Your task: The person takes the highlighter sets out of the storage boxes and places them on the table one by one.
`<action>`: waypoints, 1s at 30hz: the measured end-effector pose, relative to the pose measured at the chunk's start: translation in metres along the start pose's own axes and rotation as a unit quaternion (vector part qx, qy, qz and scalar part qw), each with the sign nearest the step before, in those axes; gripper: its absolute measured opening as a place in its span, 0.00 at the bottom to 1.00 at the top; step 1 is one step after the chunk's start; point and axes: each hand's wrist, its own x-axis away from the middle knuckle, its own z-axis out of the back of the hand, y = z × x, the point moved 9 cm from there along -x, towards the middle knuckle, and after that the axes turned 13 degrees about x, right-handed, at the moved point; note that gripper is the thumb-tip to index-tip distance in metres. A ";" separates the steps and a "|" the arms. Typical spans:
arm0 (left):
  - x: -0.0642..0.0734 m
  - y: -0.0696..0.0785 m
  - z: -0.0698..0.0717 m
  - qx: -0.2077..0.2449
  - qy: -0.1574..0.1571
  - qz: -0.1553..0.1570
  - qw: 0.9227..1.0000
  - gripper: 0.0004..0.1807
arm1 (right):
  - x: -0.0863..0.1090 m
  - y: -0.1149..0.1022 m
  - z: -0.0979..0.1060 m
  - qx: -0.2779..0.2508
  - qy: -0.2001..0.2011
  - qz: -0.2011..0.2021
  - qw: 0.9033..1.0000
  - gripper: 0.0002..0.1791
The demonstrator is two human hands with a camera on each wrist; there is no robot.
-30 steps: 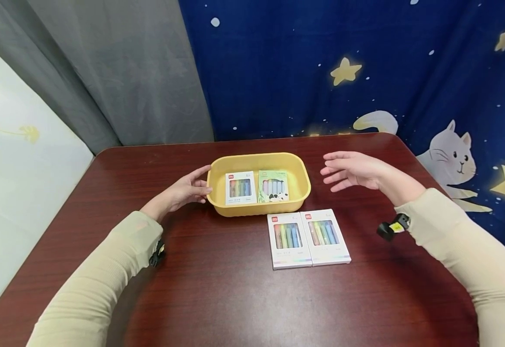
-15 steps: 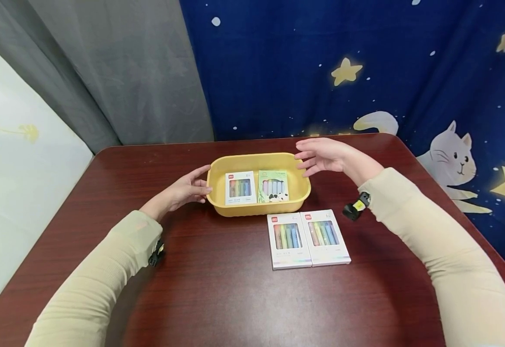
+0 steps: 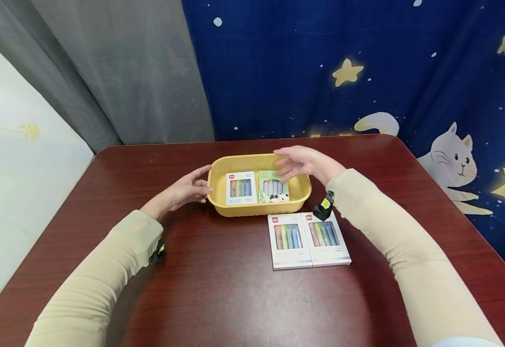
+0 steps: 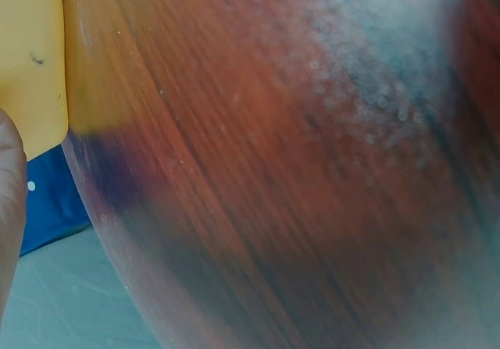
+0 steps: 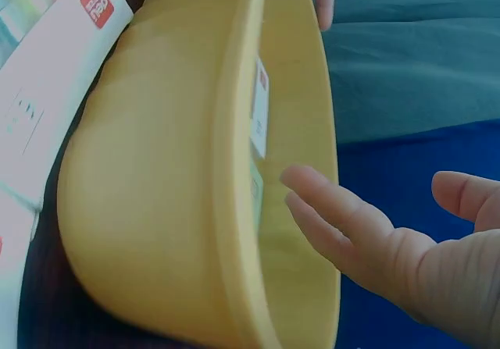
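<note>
The right hand (image 3: 297,161) hovers above the panda-print box (image 3: 271,190) inside the yellow tub (image 3: 258,210), fingers apart. The left hand (image 3: 180,193), fingers extended, touches the tub's end.

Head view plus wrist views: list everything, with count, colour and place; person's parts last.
table: 1, reddish brown, lower scene
tray: 1, yellow, on the table
green panda box: 1, green, tray's right half
inner white box: 1, white, tray's left half
outer white boxes: 2, white, side by side before the tray
grey curtain: 1, grey, back left
blue curtain: 1, blue, star-printed, back right
sheet: 1, white and yellow, far left
unclear patch: 1, pale blue, bottom edge
sleeves: 2, cream, from the bottom edge
wrist devices: 2, black, one per sleeve
left grip: 1, bare, touching tray's left end
right grip: 1, bare, over tray's right half
</note>
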 end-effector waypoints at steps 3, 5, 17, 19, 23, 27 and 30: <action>0.000 0.000 0.000 -0.001 -0.001 0.002 1.000 0.42 | -0.008 0.001 -0.007 -0.010 -0.003 -0.005 1.000 0.33; -0.001 -0.001 0.000 -0.002 -0.001 0.003 1.000 0.42 | -0.013 0.002 -0.012 -0.014 -0.006 -0.008 1.000 0.33; -0.002 -0.001 0.002 0.000 0.002 0.006 1.000 0.42 | -0.038 0.009 -0.042 -0.018 -0.036 -0.032 0.999 0.33; -0.002 -0.001 0.002 0.000 0.002 0.007 1.000 0.42 | -0.040 0.011 -0.044 -0.019 -0.040 -0.034 0.998 0.33; -0.002 -0.001 0.001 -0.001 0.002 0.008 1.000 0.42 | -0.041 0.014 -0.047 -0.026 -0.043 -0.040 0.998 0.34; -0.002 0.000 0.001 -0.001 0.001 0.006 1.000 0.42 | -0.042 0.017 -0.047 -0.026 -0.042 -0.042 0.998 0.34; -0.002 0.000 0.001 0.000 0.001 0.006 1.000 0.42 | -0.043 0.019 -0.048 -0.031 -0.039 -0.044 0.998 0.33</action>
